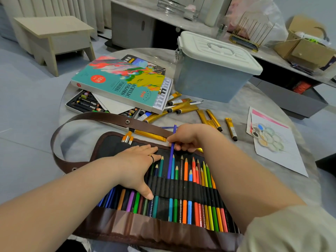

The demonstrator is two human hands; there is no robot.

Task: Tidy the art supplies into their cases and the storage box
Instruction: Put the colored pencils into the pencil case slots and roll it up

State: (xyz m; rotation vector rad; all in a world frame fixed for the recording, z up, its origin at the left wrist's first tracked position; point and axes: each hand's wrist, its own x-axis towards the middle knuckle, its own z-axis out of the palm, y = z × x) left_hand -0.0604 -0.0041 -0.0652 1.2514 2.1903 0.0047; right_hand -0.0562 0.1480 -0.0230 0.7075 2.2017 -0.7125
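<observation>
Pencil roll (163, 231) matt dark cloth, brown leather-look strap (109, 117); storage box (209, 82) frosted plastic; paint tubes (187, 108) shiny gold foil; acrylic box (118, 82) glossy card; table (236, 113) polished stone-look.

A round, grey marbled table (236, 113) is seen, with a lidded storage box (212, 73) set at its far side. To the left of the box, an open pastel tray (83, 103) is laid flat, partly covered by an acrylic paint box (123, 80) propped over it. Just in front of the box, gold paint tubes (183, 108) are scattered in a loose heap, and one single tube (231, 129) is left apart, nearer the viewer. Well in front of the box, an unrolled pencil roll (163, 231) is spread open, its brown strap (101, 117) looped towards the tray. To the front right of the box, a sheet of paper (280, 153) is laid.
</observation>
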